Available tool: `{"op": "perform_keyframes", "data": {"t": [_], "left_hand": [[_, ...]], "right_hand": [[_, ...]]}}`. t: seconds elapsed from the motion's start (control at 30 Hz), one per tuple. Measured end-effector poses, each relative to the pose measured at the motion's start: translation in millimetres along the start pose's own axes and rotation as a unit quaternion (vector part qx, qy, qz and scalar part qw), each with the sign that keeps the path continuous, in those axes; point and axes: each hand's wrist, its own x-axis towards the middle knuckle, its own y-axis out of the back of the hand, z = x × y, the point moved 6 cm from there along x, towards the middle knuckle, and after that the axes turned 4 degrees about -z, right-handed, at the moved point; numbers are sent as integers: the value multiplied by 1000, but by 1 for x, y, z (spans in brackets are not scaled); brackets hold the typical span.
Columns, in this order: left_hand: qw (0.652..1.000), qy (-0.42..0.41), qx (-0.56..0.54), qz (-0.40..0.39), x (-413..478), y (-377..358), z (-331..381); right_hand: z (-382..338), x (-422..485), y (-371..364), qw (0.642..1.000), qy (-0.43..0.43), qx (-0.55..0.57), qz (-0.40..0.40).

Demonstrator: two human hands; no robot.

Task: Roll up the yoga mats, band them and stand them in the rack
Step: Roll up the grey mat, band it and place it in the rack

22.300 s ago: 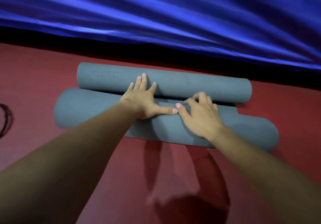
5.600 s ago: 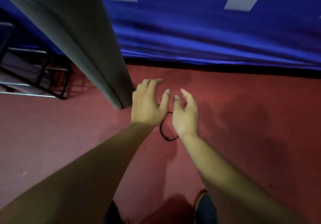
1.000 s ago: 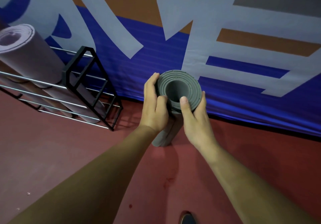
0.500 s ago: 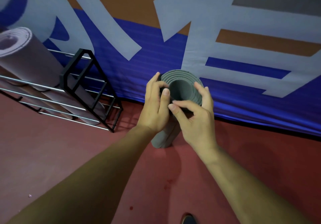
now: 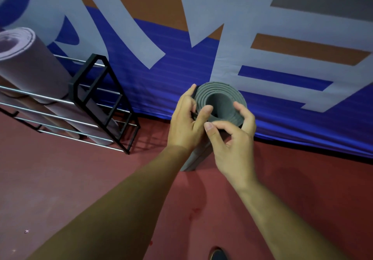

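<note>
**Head view.** A gray mat (image 5: 222, 90), rolled into a tube, is standing upright on the red floor (image 5: 80, 189), close in front of the banner (image 5: 181, 68). It is standing outside the rack (image 5: 72, 92), apart from it and to its right in the view.

The spiral top end of the mat is facing the camera. Its lower wall is showing only as a short stretch between the two forearms, and the hands are covering the rest.

The left grip (image 5: 185, 122), a bare hand, is clamping the left rim of the roll. Its thumb is lying across the top edge and its fingers are running up the outer wall. A thin dark strand (image 5: 194, 114) is showing between the left fingers beside the rim. It is too small to tell whether this is a band.

The right grip (image 5: 232, 138) is curling at the near rim, with its thumb tip touching the left hand and its fingertips (image 5: 239, 107) arching over the top edge. Whether it is clamped on the rim, on the strand or on nothing cannot be told.

The rack is a black frame with bright metal rails, and it is running out of the picture at the left. A mauve rolled mat (image 5: 30, 61) is leaning in it, its top end cut by the left edge. Further tubes are lying behind the lower rails, partly hidden. The toe of a dark shoe (image 5: 219, 255) is being cut off by the bottom edge.
</note>
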Motion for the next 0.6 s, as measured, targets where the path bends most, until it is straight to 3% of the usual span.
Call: {"op": "perform_keyframes", "data": {"t": [0.13, 0.23, 0.43, 0.6], "left_hand": [[999, -5, 3, 47, -3, -1, -2], [997, -56, 21, 46, -6, -2, -1], [991, -74, -9, -110, 5, -3, -5], [974, -100, 23, -200, 1, -3, -12]], "right_hand": [[13, -3, 0, 999, -10, 34, 11], [18, 7, 3, 999, -1, 45, 19], [22, 18, 8, 999, 16, 26, -37], [24, 24, 14, 999, 1, 19, -38]]}}
